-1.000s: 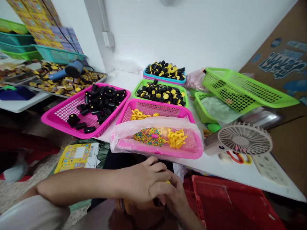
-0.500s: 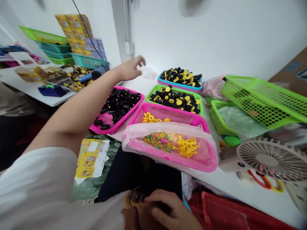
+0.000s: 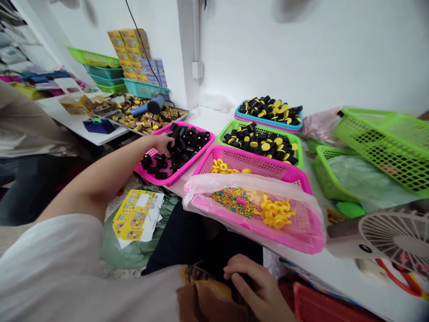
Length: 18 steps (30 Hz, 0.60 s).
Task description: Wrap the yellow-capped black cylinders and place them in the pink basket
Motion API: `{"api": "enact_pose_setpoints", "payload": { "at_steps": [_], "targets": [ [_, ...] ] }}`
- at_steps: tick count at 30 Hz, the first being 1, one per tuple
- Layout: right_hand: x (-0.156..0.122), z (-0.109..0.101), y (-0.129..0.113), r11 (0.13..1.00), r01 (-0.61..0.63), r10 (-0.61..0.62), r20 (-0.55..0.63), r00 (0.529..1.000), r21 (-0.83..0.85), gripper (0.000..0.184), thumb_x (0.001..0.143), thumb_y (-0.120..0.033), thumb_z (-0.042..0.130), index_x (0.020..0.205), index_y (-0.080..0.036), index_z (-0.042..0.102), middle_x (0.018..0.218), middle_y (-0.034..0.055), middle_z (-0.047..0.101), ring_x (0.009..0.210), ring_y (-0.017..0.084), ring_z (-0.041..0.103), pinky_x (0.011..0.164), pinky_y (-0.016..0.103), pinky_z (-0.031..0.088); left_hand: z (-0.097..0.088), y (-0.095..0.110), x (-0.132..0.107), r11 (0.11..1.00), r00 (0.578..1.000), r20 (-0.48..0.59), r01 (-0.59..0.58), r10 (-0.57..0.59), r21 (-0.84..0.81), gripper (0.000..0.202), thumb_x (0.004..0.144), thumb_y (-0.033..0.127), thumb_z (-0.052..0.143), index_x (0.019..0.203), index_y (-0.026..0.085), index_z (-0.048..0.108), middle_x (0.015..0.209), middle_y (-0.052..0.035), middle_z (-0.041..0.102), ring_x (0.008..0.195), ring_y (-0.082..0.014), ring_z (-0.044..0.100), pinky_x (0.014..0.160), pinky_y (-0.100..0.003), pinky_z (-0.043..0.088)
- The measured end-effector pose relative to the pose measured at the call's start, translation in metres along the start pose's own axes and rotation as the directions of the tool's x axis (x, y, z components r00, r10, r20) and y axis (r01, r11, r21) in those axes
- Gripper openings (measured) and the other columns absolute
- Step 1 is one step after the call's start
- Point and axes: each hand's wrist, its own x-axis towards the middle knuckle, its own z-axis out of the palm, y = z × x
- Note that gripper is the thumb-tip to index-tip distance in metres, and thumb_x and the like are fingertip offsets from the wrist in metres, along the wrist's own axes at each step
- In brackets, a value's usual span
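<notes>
My left hand (image 3: 163,143) reaches into the far-left pink basket (image 3: 152,171) and its fingers curl over the black cylinders (image 3: 183,144) piled there. My right hand (image 3: 256,290) rests in my lap at the bottom edge, fingers bent around a dark thing I cannot make out. In front of me a pink basket (image 3: 303,232) lined with a clear bag holds coloured beads (image 3: 234,201) and yellow rings (image 3: 275,212).
Green (image 3: 258,130) and blue (image 3: 268,121) baskets of black-and-yellow parts stand behind. Green baskets (image 3: 385,138) and a small fan (image 3: 395,235) lie right. A red crate (image 3: 321,306) sits below the table edge. A person's arm (image 3: 30,125) is at left. A yellow carton (image 3: 137,217) lies on the floor.
My left hand left my lap, swung up toward the back wall, then came down onto the black cylinders. My view has turned left. The right hand stayed in my lap.
</notes>
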Motion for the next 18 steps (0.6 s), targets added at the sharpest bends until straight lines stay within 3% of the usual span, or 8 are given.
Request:
{"api": "enact_pose_setpoints", "payload": {
  "at_steps": [2,6,10,12,13,15,16,18],
  "targets": [
    [0.001,0.003,0.000,1.000,0.003,-0.003,0.020,1.000,-0.008,0.029,0.109,-0.042,0.059,0.102,-0.027,0.083,0.089,0.0045,0.080,0.083,0.012,0.076,0.078,0.018,0.060,-0.009,0.001,-0.010,0.998,0.999,-0.038,0.027,-0.029,-0.055,0.037,0.055,0.031,0.084,0.086,0.018,0.069,0.103,-0.0076,0.074,0.115,-0.0337,0.068,0.110,-0.045,0.055],
    [0.000,0.001,0.001,0.999,-0.020,0.020,0.029,0.999,-0.030,0.031,0.109,-0.041,0.059,0.099,-0.025,0.083,0.088,0.0052,0.079,0.080,0.013,0.076,0.075,0.019,0.060,-0.022,0.012,-0.048,0.972,0.993,-0.110,0.022,-0.049,-0.233,0.041,0.064,0.040,0.064,0.099,0.020,0.068,0.089,-0.0028,0.071,0.093,-0.0254,0.070,0.093,-0.036,0.060],
    [0.004,-0.007,-0.007,0.999,0.046,-0.045,0.030,0.999,-0.019,0.026,0.109,-0.035,0.059,0.102,-0.025,0.082,0.085,0.0046,0.079,0.080,0.014,0.076,0.074,0.020,0.061,-0.017,0.063,-0.104,0.871,0.980,-0.196,-0.099,0.003,-0.481,0.042,0.076,0.046,0.063,0.110,0.021,0.061,0.105,-0.0045,0.072,0.082,-0.0173,0.069,0.078,-0.029,0.061],
    [0.012,-0.008,-0.017,0.993,0.122,-0.121,0.018,0.992,-0.013,0.022,0.108,-0.029,0.060,0.107,-0.026,0.081,0.087,0.0043,0.079,0.084,0.014,0.076,0.077,0.022,0.062,-0.003,0.103,-0.133,0.475,0.961,-0.276,-0.254,0.025,-0.843,0.044,0.073,0.039,0.074,0.110,0.023,0.057,0.124,-0.0072,0.070,0.077,-0.0130,0.069,0.068,-0.025,0.059],
    [0.018,-0.006,-0.022,0.988,0.152,-0.152,-0.010,0.988,-0.013,0.019,0.108,-0.028,0.061,0.110,-0.027,0.080,0.089,0.0045,0.080,0.086,0.015,0.077,0.080,0.024,0.063,0.007,0.124,-0.146,0.260,0.955,-0.289,-0.297,0.069,-0.919,0.047,0.070,0.033,0.079,0.110,0.025,0.055,0.128,-0.0070,0.069,0.073,-0.0108,0.069,0.062,-0.023,0.057],
    [0.032,-0.001,-0.033,0.981,0.193,-0.189,-0.138,0.972,0.015,0.017,0.106,-0.030,0.064,0.119,-0.028,0.076,0.096,0.0054,0.079,0.088,0.016,0.076,0.081,0.027,0.065,0.033,0.164,-0.168,-0.058,0.937,-0.266,-0.260,0.228,-0.964,0.047,0.073,0.029,0.080,0.112,0.027,0.055,0.124,-0.0059,0.069,0.063,-0.0080,0.064,0.048,-0.017,0.046],
    [0.039,0.003,-0.037,0.977,0.204,-0.187,-0.223,0.957,0.058,0.021,0.106,-0.034,0.066,0.125,-0.028,0.073,0.098,0.0054,0.078,0.085,0.016,0.075,0.079,0.028,0.065,0.047,0.180,-0.175,-0.164,0.913,-0.262,-0.220,0.313,-0.962,0.045,0.077,0.029,0.079,0.115,0.028,0.054,0.120,-0.0055,0.069,0.058,-0.0064,0.061,0.045,-0.016,0.042],
    [0.053,0.010,-0.043,0.960,0.203,-0.126,-0.352,0.927,0.192,0.035,0.104,-0.046,0.069,0.135,-0.030,0.066,0.102,0.0042,0.076,0.079,0.014,0.073,0.072,0.027,0.065,0.072,0.204,-0.185,-0.222,0.839,-0.285,-0.201,0.464,-0.954,0.043,0.083,0.027,0.076,0.120,0.029,0.054,0.117,-0.0050,0.068,0.060,-0.0072,0.061,0.047,-0.017,0.043]
  ]
}}
